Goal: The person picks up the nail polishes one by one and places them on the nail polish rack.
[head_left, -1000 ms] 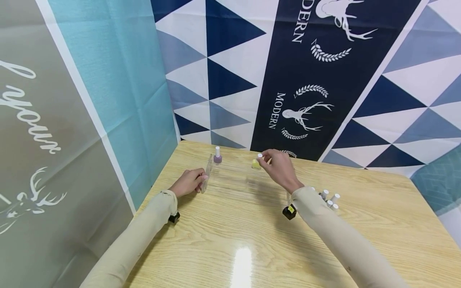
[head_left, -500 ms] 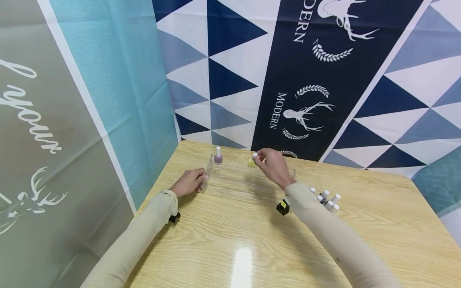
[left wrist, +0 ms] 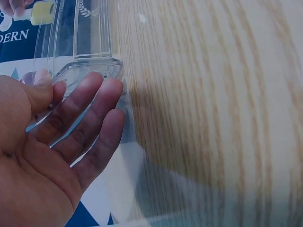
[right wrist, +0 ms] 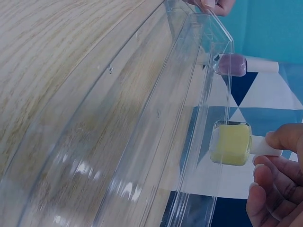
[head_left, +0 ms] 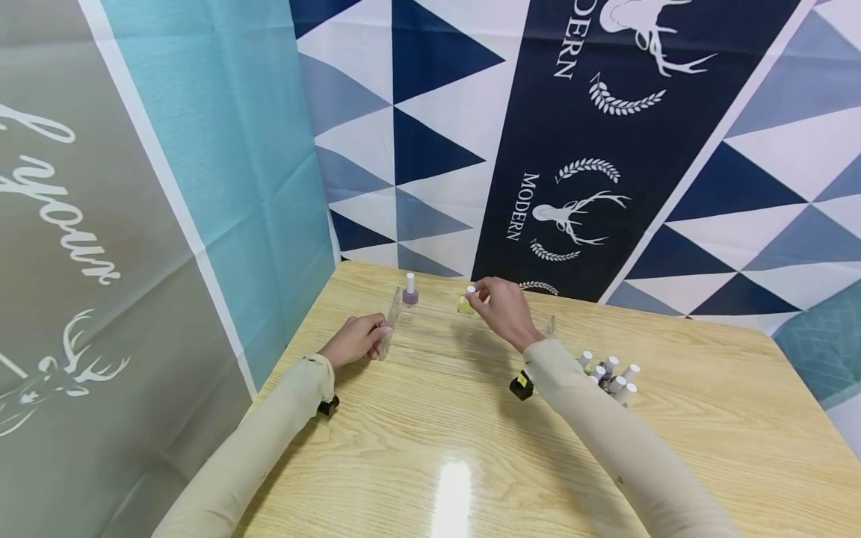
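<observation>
A clear stepped acrylic rack lies across the back of the table. My left hand pinches its upright left end panel between thumb and fingers. My right hand pinches the white cap of a yellow nail polish bottle. That bottle is upright over the rack's rearmost tier, its base right at the tier in the right wrist view. A purple nail polish bottle with a white cap stands on the same tier, by the left end panel.
Several more white-capped nail polish bottles stand grouped on the wooden table, to the right of the rack and beside the right forearm. Patterned cloth hangs behind the table and along its left side.
My right hand has moved a little left along the rear tier with the yellow bottle, closer to the purple one. The left hand has kept its hold on the end panel.
</observation>
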A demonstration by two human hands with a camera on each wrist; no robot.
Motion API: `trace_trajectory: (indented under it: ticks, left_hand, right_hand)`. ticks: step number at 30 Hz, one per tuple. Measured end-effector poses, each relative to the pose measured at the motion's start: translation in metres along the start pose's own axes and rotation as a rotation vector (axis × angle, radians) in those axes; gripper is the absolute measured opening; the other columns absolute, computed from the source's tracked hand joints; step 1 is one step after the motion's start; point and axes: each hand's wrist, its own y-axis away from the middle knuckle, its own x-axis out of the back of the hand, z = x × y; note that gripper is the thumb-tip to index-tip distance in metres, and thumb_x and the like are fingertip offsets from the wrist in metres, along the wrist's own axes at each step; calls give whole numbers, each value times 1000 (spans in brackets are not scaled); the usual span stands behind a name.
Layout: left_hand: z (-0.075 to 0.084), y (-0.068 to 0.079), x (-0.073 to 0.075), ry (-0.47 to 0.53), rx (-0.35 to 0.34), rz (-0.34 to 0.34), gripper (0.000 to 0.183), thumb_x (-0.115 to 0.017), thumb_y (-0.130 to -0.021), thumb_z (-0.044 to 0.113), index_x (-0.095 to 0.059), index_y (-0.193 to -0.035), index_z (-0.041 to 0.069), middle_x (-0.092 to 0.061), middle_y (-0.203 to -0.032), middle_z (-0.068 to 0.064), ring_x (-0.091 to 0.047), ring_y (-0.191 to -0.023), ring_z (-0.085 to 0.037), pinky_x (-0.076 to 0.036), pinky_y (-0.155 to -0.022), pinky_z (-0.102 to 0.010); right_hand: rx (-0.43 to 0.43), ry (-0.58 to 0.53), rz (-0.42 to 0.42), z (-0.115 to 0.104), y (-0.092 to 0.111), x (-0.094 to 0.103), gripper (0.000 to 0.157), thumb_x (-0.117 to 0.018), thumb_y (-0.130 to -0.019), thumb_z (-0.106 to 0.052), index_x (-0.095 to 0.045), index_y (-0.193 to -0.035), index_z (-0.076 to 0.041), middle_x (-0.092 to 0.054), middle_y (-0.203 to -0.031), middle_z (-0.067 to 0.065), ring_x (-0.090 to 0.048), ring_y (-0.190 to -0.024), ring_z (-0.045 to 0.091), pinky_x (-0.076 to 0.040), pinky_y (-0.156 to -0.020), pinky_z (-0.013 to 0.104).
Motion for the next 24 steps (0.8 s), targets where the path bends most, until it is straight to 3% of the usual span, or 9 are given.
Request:
trace_trajectory:
  ticks: [8, 24]
  left_hand:
    - [0, 0, 0, 2, -11, -2, 26, -50, -111, 22, -61, -96, 3, -63, -76, -7, -67, -65, -18, -58, -62, -30]
    - [-3, -1, 0, -2, -16, 3, 26, -51, -110, 21, -61, -95, 4, -63, -75, -6, -67, -64, -18, -58, -61, -30]
  right_hand:
    - [3, 6, 9, 1, -3, -4, 24, -70, -98, -26, -77, -107, -4, -74, -89, 7, -67, -81, 23, -57, -71, 42]
    - [-32, 52, -49, -2, -3, -6, 27, -68, -99, -29, -75, -109, -5, -71, -88, 6, -65, -76, 22, -56, -66, 40]
